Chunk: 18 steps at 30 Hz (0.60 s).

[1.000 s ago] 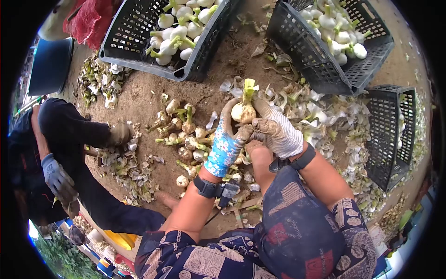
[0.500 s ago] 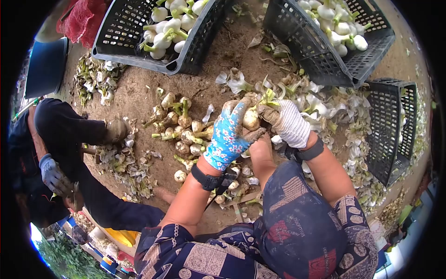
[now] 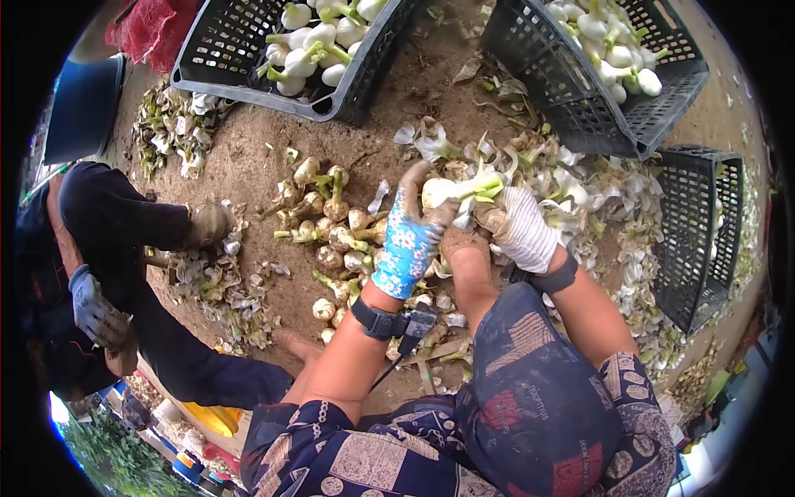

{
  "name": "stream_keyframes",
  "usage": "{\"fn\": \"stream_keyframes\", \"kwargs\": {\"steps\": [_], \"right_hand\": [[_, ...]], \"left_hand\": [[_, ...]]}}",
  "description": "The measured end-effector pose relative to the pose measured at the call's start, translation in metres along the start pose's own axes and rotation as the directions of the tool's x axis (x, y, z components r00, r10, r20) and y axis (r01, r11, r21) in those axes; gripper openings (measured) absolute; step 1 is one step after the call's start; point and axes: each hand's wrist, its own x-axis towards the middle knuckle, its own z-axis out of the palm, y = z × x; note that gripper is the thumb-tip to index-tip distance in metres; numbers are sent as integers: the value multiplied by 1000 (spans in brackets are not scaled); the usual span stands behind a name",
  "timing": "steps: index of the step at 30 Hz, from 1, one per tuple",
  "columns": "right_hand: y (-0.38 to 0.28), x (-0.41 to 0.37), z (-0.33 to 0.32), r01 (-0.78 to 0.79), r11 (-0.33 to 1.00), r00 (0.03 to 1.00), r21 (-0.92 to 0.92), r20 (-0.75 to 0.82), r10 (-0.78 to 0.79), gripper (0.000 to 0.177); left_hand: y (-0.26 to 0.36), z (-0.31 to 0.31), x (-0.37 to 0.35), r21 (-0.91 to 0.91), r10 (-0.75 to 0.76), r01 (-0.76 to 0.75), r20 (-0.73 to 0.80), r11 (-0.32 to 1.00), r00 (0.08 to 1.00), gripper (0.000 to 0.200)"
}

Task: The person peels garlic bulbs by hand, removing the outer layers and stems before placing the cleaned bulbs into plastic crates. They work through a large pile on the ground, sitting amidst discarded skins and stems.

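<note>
A peeled white garlic bulb (image 3: 437,193) with a pale green stem lies sideways between my hands. My right hand (image 3: 523,229), in a soiled white ribbed glove, is closed on its stem end. Beside the bulb, my left hand (image 3: 404,244), in a blue flowered glove with muddy fingertips, has its fingers spread; a finger and the thumb are close to the bulb, and contact is hard to tell. Left of my left hand, a pile of unpeeled, soil-stained garlic bulbs (image 3: 335,209) lies on the ground. Torn white garlic skins (image 3: 571,195) are heaped beyond my right hand.
Black plastic crates hold peeled garlic: one at the top left (image 3: 331,103), another at the top right (image 3: 571,91). A third crate (image 3: 686,248) stands at the right. A seated co-worker's gloved hand (image 3: 98,313) is at the left, near another heap of skins (image 3: 219,298).
The garlic bulb now shows clean and white, turned sideways. My left hand's fingers have spread apart from around it, while my right hand has moved slightly down.
</note>
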Motion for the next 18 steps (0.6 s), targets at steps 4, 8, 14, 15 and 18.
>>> {"fn": "stream_keyframes", "kwargs": {"steps": [4, 8, 14, 15, 18], "right_hand": [[-13, -6, -1, -417, 539, 901, 732, 256, 350, 21], [12, 0, 9, -183, 890, 983, 417, 107, 152, 21], [-17, 2, 12, 4, 997, 893, -74, 450, 29, 17], [-7, -2, 0, 316, 945, 912, -87, 302, -277, 16], [9, -17, -58, 205, 978, 974, -24, 106, -202, 18]], "left_hand": [[-18, -11, -10, -734, -191, 429, 390, 527, 901, 67], [-11, -5, -19, -483, -45, 118, 160, 868, 986, 71], [-42, -8, 6, -867, -266, 433, 370, 245, 890, 46], [-28, -1, 3, -873, -350, 383, 273, 301, 896, 46], [-15, -7, -1, -815, -267, 321, 212, 482, 940, 44]]}}
